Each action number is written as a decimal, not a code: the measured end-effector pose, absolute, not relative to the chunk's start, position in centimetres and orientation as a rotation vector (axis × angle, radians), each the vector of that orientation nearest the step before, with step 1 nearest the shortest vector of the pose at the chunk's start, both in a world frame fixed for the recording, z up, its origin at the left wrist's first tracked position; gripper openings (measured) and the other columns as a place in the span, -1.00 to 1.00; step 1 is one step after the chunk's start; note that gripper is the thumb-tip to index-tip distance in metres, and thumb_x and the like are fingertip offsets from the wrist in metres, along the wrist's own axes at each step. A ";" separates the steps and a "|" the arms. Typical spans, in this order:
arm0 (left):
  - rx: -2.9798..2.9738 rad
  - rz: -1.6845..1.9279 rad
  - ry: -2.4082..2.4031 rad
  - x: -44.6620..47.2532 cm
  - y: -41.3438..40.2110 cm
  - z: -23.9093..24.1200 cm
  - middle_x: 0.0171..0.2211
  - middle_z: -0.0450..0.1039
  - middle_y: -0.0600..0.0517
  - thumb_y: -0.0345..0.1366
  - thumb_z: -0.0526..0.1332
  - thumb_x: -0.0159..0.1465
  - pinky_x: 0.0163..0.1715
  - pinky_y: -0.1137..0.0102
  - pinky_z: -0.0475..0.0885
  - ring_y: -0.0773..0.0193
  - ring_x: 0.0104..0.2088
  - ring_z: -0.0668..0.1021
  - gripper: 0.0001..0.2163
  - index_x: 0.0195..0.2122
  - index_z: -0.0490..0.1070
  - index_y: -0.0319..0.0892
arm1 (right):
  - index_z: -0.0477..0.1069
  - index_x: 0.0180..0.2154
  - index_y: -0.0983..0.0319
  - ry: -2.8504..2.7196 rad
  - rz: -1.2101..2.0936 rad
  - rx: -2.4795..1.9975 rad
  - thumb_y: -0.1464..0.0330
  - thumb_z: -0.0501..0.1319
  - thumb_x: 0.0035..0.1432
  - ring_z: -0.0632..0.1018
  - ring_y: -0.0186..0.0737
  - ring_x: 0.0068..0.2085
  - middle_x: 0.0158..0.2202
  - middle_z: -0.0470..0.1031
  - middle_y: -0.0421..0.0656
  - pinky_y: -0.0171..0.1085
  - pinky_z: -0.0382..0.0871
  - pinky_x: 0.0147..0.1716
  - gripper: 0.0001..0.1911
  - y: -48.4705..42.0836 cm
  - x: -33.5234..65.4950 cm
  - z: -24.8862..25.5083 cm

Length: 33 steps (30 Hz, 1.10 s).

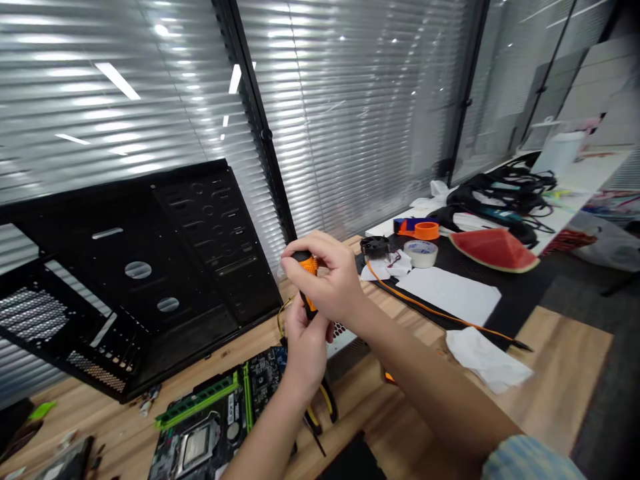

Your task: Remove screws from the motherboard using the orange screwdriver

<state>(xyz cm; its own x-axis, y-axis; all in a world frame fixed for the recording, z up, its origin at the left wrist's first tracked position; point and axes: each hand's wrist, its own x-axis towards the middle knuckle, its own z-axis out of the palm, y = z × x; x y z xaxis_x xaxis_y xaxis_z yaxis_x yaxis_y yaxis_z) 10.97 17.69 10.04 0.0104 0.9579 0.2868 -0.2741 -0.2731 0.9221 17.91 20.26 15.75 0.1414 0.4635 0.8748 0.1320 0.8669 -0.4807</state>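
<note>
A black-and-orange screwdriver [309,264] stands nearly upright, handle up, above the wooden table. My right hand [333,275] is closed around the top of its handle. Just beneath, my left hand [306,350] is closed on the lower part of the screwdriver, and its fingers hide the shaft and tip. Behind the hands shows a silver metal box with a hexagonal grille [340,329], largely covered. Below and left lies a motherboard [220,413] with green slots and memory. Yellow-and-black pliers [327,400] rest beside my left wrist.
An open black computer case [200,253] stands at the left against the blinds. To the right are a cooling fan [375,248], a tape roll [421,253], an orange tape dispenser [425,231], white papers [453,293], an orange cable [430,309] and a watermelon-slice-shaped object [495,250].
</note>
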 end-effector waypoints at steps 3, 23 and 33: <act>1.211 1.499 0.817 11.1 17.6 10.0 -0.73 0.06 0.30 -0.26 0.24 -0.02 -0.73 0.58 0.03 0.53 -0.72 0.08 -0.80 -0.46 0.21 -0.16 | 0.46 -0.46 0.17 -1.423 0.279 -0.500 0.45 0.22 0.05 0.44 -0.32 -0.38 -0.45 0.42 -0.25 -0.30 0.33 -0.35 -0.91 20.2 18.0 15.8; 1.333 1.575 0.869 10.7 17.7 9.1 -0.65 0.22 0.20 -0.23 0.21 0.05 -0.70 0.54 0.20 0.46 -0.68 0.25 -0.84 -0.43 0.27 -0.17 | 0.54 -0.34 0.16 -1.346 0.155 -0.544 0.38 0.29 0.08 0.40 -0.32 -0.37 -0.40 0.29 -0.23 -0.27 0.37 -0.32 -0.94 20.1 17.1 15.2; 1.369 1.562 0.858 10.7 17.7 8.9 -0.62 0.24 0.20 -0.21 0.21 0.13 -0.67 0.55 0.21 0.46 -0.66 0.25 -0.83 -0.33 0.32 -0.18 | 0.50 -0.26 0.12 -1.372 0.111 -0.608 0.37 0.28 0.08 0.39 -0.30 -0.39 -0.41 0.34 -0.24 -0.28 0.36 -0.38 -0.87 20.2 17.3 15.1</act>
<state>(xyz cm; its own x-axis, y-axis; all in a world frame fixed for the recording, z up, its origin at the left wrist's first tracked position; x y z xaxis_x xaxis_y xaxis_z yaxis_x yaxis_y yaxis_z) 10.74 17.73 8.88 -0.0226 0.9203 0.3906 -0.1643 -0.3889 0.9065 17.33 20.16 15.14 0.2183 0.4175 0.8821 0.2705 0.8426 -0.4658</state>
